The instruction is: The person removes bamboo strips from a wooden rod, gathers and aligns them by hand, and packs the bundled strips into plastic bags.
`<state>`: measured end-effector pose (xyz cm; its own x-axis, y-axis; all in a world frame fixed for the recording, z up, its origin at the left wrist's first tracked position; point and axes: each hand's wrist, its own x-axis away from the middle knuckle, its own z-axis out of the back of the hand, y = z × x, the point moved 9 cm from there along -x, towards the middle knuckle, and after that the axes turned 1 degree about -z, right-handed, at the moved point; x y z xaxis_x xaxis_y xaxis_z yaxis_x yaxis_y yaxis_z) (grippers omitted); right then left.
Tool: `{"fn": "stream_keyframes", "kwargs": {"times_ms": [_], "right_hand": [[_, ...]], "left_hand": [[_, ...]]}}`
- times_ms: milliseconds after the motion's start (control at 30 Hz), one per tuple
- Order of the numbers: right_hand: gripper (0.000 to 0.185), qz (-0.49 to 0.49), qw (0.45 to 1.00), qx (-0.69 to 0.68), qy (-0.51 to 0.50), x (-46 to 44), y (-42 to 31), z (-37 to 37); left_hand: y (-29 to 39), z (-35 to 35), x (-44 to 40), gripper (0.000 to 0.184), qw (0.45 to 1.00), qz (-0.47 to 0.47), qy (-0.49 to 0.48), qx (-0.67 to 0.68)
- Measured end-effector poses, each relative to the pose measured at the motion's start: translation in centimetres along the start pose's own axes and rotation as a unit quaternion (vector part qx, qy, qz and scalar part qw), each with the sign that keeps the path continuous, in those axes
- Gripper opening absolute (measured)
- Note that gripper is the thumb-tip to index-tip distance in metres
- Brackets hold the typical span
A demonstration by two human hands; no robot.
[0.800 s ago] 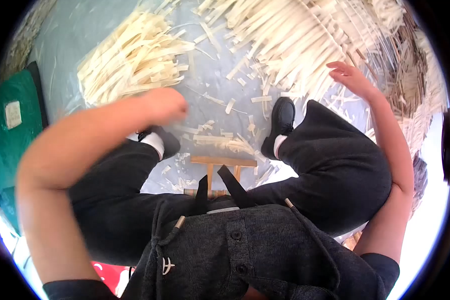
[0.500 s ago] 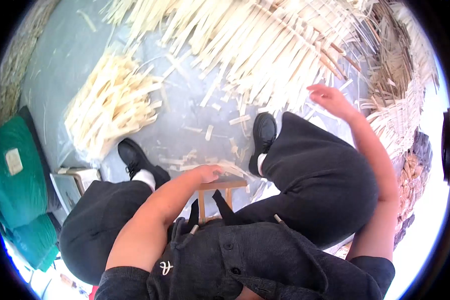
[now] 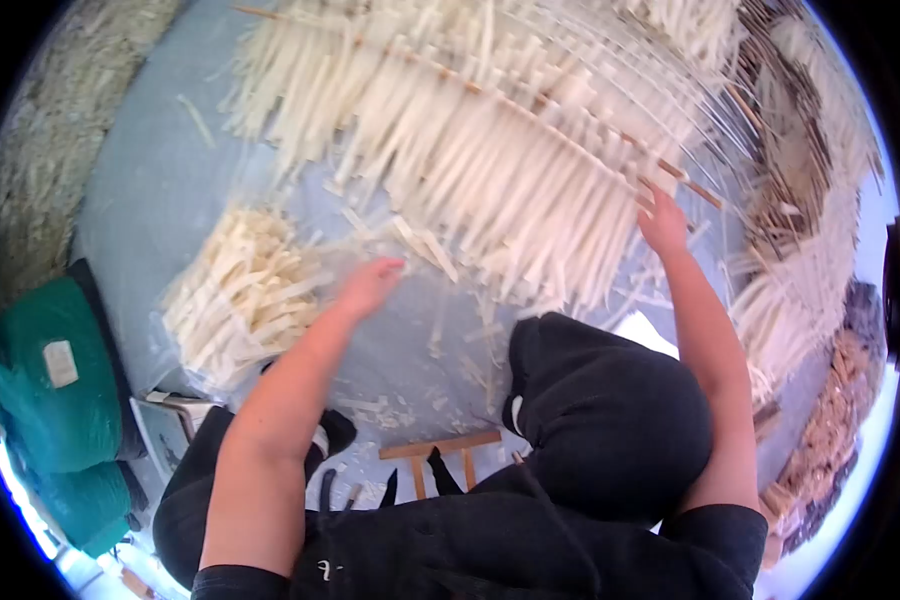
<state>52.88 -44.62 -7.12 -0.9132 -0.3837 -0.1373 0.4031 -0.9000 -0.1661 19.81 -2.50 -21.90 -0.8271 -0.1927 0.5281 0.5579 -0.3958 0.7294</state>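
Note:
My left hand (image 3: 370,286) is over the grey floor sheet, between a heap of pale strips (image 3: 245,300) and a wide row of pale strips hung along thin sticks (image 3: 530,190). Its fingers are blurred, so whether they are open or closed is unclear. My right hand (image 3: 662,222) reaches the right end of that row, beside the tip of a brown stick (image 3: 692,186). Its fingers look bent around the strip ends there, but what lies between them is hidden.
A small wooden stand (image 3: 440,446) is between my legs. Green bags (image 3: 55,375) lie at the left, beside a flat box (image 3: 165,430). More strips and sticks (image 3: 785,180) are piled at the right, above brown scraps (image 3: 830,400). Loose strips litter the floor.
My left hand has moved forward from the wooden stand toward the strips. My right hand has come to the end of the row. The view has shifted, and my body leans forward.

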Motion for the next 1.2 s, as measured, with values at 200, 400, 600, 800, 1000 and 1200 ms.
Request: {"fn": "stream_keyframes", "kwargs": {"times_ms": [200, 400, 600, 800, 1000, 1200], "right_hand": [[0.06, -0.058, 0.977, 0.138, -0.151, -0.7, -1.7, -0.7], [0.062, -0.145, 0.943, -0.178, -0.242, 2.2, -1.3, -4.1], [0.057, -0.109, 0.981, -0.093, -0.13, 4.5, -6.8, 3.9], [0.052, -0.12, 0.976, -0.17, -0.065, 6.9, -5.4, 9.0], [0.039, -0.098, 0.967, -0.234, -0.013, 10.4, -1.5, 14.1], [0.026, -0.101, 0.957, -0.267, -0.05, 14.3, 1.7, 18.9]], "left_hand": [[0.9, 0.8, 4.2, 0.029, 0.998, 0.013, -0.004, 0.058], [1.8, 2.0, 2.5, 0.03, 0.996, 0.019, 0.034, 0.084], [7.2, 4.1, 2.4, 0.03, 0.993, 0.015, 0.044, 0.105], [10.1, 10.6, 3.4, 0.036, 0.985, -0.007, 0.143, 0.092], [24.9, 22.9, 11.1, 0.072, 0.786, -0.283, 0.502, -0.226], [34.2, 22.4, 10.1, 0.063, 0.741, -0.329, 0.407, -0.421]]}}
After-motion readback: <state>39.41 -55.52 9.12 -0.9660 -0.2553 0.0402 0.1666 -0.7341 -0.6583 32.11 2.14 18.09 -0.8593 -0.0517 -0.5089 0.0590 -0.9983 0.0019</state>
